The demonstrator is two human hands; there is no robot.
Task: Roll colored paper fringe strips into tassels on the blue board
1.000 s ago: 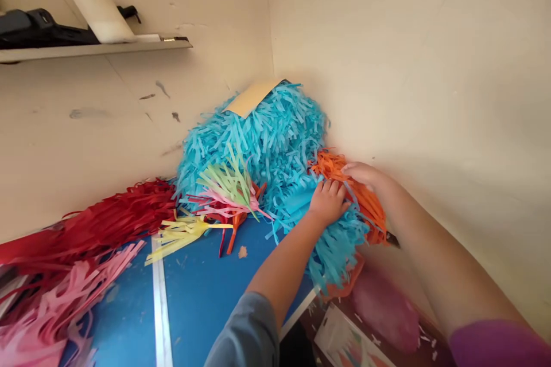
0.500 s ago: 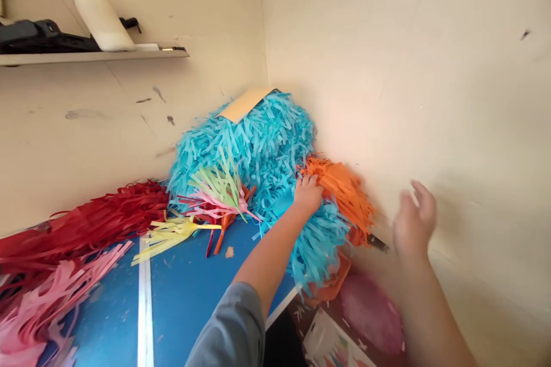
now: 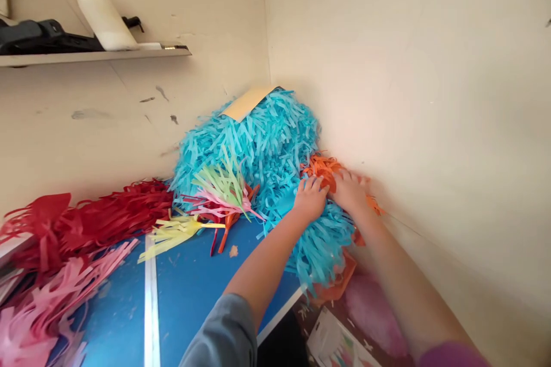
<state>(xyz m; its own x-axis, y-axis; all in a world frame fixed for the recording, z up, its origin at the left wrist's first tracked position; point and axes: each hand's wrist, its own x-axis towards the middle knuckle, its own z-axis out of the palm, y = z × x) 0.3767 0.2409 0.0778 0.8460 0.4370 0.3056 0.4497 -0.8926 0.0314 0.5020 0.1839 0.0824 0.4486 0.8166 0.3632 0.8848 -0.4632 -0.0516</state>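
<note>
My left hand [image 3: 310,198] reaches to where blue and orange fringe meet, its fingers curled onto the orange fringed paper [image 3: 322,166]. Close beside it, my right hand [image 3: 350,190] also closes on that orange paper, covering much of it. Under and in front of my hands hangs blue fringed paper [image 3: 325,252], spilling over the table edge. A big mound of blue fringed paper [image 3: 258,137] stands behind, with a tan card [image 3: 247,104] on top. My fingertips are partly hidden in the strips.
Red fringe [image 3: 116,212], pink fringe [image 3: 55,304], a yellow tassel [image 3: 176,235] and a green-pink tassel [image 3: 224,183] lie on the blue table [image 3: 193,287]. Walls meet behind. A shelf [image 3: 129,53] at upper left carries a white bottle [image 3: 105,17]. Below right are an orange container [image 3: 340,284] and pink bag [image 3: 374,315].
My right hand has come in from the right, away from the wall, onto the orange paper beside my left hand. My left hand has stayed about where it was.
</note>
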